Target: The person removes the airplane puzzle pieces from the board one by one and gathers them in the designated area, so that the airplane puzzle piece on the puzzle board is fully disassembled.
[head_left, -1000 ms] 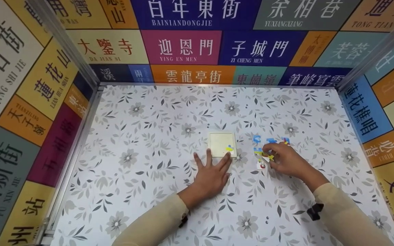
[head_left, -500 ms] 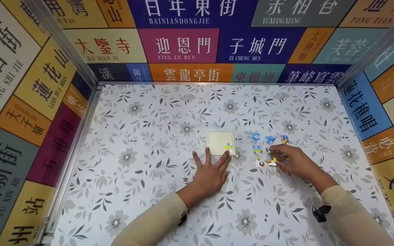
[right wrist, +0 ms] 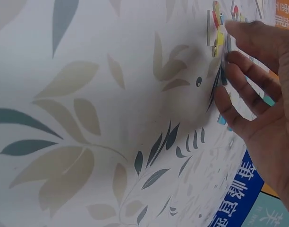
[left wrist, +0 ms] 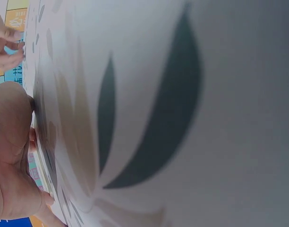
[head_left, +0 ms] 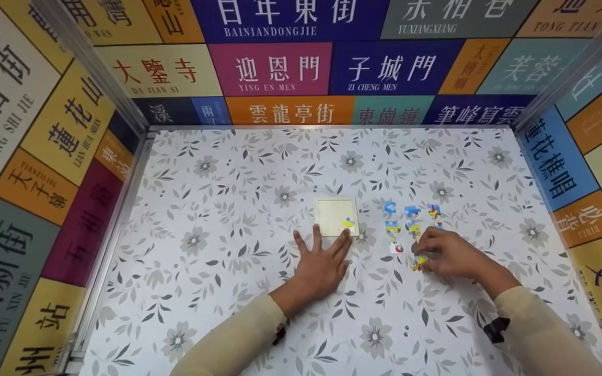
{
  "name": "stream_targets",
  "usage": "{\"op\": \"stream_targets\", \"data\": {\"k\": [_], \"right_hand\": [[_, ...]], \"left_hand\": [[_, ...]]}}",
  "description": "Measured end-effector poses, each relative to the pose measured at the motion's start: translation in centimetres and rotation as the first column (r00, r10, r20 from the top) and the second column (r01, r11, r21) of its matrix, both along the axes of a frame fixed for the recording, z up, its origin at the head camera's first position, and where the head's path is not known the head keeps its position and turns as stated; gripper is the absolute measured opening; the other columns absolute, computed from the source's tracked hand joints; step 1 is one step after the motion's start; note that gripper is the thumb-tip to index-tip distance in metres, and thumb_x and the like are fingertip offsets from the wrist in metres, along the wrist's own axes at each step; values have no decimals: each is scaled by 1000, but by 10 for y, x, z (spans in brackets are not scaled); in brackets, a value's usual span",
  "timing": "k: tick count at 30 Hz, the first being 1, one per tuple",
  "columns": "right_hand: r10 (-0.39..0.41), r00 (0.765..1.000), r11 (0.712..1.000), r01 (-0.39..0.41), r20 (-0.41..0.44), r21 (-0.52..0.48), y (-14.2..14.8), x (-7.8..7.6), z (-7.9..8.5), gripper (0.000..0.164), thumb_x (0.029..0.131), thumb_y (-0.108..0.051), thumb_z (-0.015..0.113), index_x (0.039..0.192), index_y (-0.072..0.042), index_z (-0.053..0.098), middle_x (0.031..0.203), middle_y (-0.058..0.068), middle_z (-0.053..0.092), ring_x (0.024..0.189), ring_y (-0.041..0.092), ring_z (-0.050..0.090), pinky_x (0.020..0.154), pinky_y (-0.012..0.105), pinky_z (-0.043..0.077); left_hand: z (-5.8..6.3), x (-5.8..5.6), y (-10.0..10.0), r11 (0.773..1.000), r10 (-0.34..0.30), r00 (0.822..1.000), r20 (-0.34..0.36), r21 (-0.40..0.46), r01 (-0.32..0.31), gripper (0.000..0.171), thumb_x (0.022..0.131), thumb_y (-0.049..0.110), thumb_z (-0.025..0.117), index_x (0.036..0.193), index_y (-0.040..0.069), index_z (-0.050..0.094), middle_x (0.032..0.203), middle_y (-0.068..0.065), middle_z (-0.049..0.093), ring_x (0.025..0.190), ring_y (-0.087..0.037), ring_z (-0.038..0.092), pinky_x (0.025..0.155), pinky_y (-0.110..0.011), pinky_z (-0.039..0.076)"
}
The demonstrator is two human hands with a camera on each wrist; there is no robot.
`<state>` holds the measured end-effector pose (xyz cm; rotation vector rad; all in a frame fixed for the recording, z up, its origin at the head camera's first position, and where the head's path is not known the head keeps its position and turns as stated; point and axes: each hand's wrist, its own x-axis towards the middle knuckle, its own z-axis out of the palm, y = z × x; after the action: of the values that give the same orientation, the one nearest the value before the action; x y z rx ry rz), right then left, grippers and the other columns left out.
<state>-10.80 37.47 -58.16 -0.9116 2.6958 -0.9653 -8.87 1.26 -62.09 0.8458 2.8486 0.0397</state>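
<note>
A small square cream puzzle tray (head_left: 332,211) lies on the patterned tabletop, with one yellow-and-blue jigsaw piece (head_left: 348,223) inside its lower right corner. My left hand (head_left: 322,271) rests palm down with spread fingers, two fingertips right at the tray's near edge. To the right, my right hand (head_left: 450,256) pinches a yellow, red and white jigsaw piece (head_left: 420,262) at its fingertips. The right wrist view shows that jigsaw piece (right wrist: 217,35) tilted up beside the thumb (right wrist: 239,35). Fingers of the right hand partly cover other pieces behind it.
Several loose pieces lie in rough rows right of the tray, among them a blue piece (head_left: 390,208), a blue-and-yellow piece (head_left: 393,226) and a white-and-red piece (head_left: 396,248). Printed panels (head_left: 269,68) wall the table (head_left: 228,292) at the back and both sides.
My right hand has moved right and toward me, bringing the yellow, red and white jigsaw piece nearer and out of the loose rows. My left hand has stayed at the tray.
</note>
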Motion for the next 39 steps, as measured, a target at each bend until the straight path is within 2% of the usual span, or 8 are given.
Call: {"op": "stream_targets", "data": {"k": [4,12,15,20,25,29,33,39], "right_hand": [[-4,999,999,6,-32,52,0,-1,0,17,88,0,90,100,-11,86,101,3,68,93,23,68,81,38,63],[-151,989,972,148,1,183,-3,-6,-3,5,99,-12,83,96,-16,82,100,1,64,91,20,64,82,41,60],[-171,985,973,165,27,159,-2,-5,-4,4,100,-13,84,99,-17,82,101,-1,63,93,19,64,84,39,61],[-127,991,991,125,47,47,-1,-2,-10,18,91,-12,92,106,-17,83,102,0,64,95,20,62,85,36,58],[-142,990,986,143,-9,86,-4,1,-17,20,94,-12,89,112,-15,81,102,3,62,91,21,59,79,36,52],[-191,981,973,192,-15,130,-11,0,-10,28,95,-14,89,120,-14,78,104,5,60,91,20,61,79,38,53],[-182,981,973,188,-62,133,-34,-11,3,30,98,-15,86,126,-8,76,110,9,61,93,23,61,81,44,54],[-110,989,979,124,-97,160,-84,-44,13,31,101,-16,83,129,-4,77,122,13,68,104,31,59,91,53,56]], "left_hand": [[0,-1,1,1000,1,1000,-4,5,-1,63,120,50,24,179,30,19,187,15,11,165,-62,22,116,-95,20],[1,-2,2,1000,-4,1000,-8,-2,4,63,119,51,25,179,30,19,187,15,12,165,-62,23,116,-95,21],[2,-2,2,1000,-6,1000,-12,-3,6,63,119,50,25,179,30,19,187,15,13,164,-62,23,116,-95,21],[2,-2,0,1000,-1,1000,-13,1,1,63,119,50,27,179,30,20,187,15,14,164,-61,24,116,-95,21],[0,1,-2,1000,4,1000,-2,-6,-4,63,119,50,28,179,30,21,187,15,14,164,-62,24,115,-95,23],[1,1,-2,1000,4,1000,1,-7,-4,64,119,50,26,179,30,18,187,16,12,164,-62,22,116,-95,21],[0,2,0,1000,2,1000,-6,-7,-2,64,119,49,26,179,29,18,187,16,11,164,-63,22,116,-95,21],[-2,3,1,998,-18,999,-37,-53,16,63,120,48,25,179,28,21,187,12,19,163,-65,24,113,-96,25]]}}
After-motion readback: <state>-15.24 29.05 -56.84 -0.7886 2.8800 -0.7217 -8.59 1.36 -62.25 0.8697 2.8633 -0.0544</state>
